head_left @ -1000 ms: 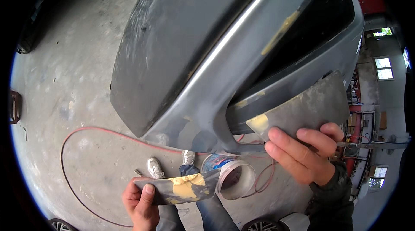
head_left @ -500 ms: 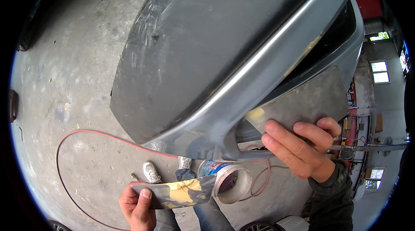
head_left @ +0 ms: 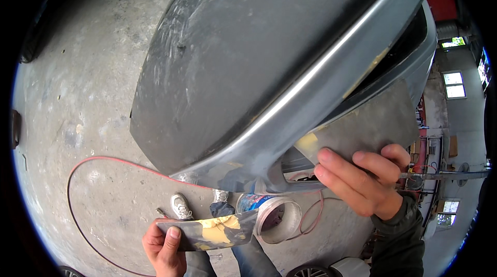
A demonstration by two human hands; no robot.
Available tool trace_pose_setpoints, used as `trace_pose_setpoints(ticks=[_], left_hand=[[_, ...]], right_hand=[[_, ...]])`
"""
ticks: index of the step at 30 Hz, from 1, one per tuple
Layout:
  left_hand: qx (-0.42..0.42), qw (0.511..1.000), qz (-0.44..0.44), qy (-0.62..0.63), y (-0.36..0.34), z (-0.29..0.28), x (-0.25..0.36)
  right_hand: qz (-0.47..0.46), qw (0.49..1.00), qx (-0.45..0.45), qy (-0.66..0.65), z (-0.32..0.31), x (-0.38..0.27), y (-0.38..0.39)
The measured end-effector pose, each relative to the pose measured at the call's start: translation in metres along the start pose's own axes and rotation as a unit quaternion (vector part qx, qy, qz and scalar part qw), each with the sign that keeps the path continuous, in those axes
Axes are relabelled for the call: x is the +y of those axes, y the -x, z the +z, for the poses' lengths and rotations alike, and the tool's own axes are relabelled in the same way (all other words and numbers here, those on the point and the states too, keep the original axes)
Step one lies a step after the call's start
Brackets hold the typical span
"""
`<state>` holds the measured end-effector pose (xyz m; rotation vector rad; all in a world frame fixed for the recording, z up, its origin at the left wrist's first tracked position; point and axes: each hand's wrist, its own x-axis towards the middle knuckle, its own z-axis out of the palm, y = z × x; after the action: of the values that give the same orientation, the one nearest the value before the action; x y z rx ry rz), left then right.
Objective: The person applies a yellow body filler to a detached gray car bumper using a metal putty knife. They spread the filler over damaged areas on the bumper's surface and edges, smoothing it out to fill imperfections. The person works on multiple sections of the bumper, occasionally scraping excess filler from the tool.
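Observation:
My left hand [head_left: 164,246] grips one end of a flat dark grey spreader [head_left: 189,233], thumb on top. Thick yellow filler paste [head_left: 215,230] lies across its middle. Between the fingers and thumb of my right hand [head_left: 365,184] is a second, wider grey spreader [head_left: 370,119], with yellow paste on its left corner. That spreader overlaps the opening in a grey car bumper [head_left: 305,90] in view; whether it touches the bumper, I cannot tell. A narrow strip of yellowish filler [head_left: 365,74] shows along the bumper's edge.
Below the bumper stands an open bucket [head_left: 279,220] with dark contents. A red hose [head_left: 114,159] loops over the concrete floor [head_left: 98,96], near my shoes [head_left: 181,207]. Cluttered shelving [head_left: 427,152] and windows [head_left: 454,85] are at the right.
The bumper sits slightly differently in the picture, its upper part shifted a little right. Both hands keep their holds, and the right one has moved only very slightly.

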<state>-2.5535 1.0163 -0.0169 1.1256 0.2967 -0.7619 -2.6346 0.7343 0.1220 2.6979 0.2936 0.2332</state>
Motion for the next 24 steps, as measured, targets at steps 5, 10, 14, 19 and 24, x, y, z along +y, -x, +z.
trace_pose_setpoints(ticks=[5, 10, 14, 19, 24], left_hand=[[0.001, 1.0, -0.006, 0.0, -0.002, -0.001, 0.0], [-0.002, 1.0, -0.009, -0.006, -0.002, 0.0, 0.003], [-0.006, 1.0, -0.003, -0.013, -0.003, -0.003, 0.006], [-0.001, 1.0, -0.004, -0.014, 0.001, -0.002, 0.012], [0.002, 1.0, -0.002, -0.005, 0.004, -0.004, 0.017]], right_hand=[[-0.008, 1.0, -0.014, -0.001, -0.012, 0.0, 0.001], [-0.001, 0.995, -0.1, 0.022, -0.042, -0.009, -0.006], [0.025, 0.992, -0.08, -0.095, -0.076, -0.001, 0.006], [0.33, 0.896, -0.09, -0.282, -0.085, 0.016, -0.015], [0.537, 0.599, -0.183, -0.565, -0.074, 0.038, -0.052]])
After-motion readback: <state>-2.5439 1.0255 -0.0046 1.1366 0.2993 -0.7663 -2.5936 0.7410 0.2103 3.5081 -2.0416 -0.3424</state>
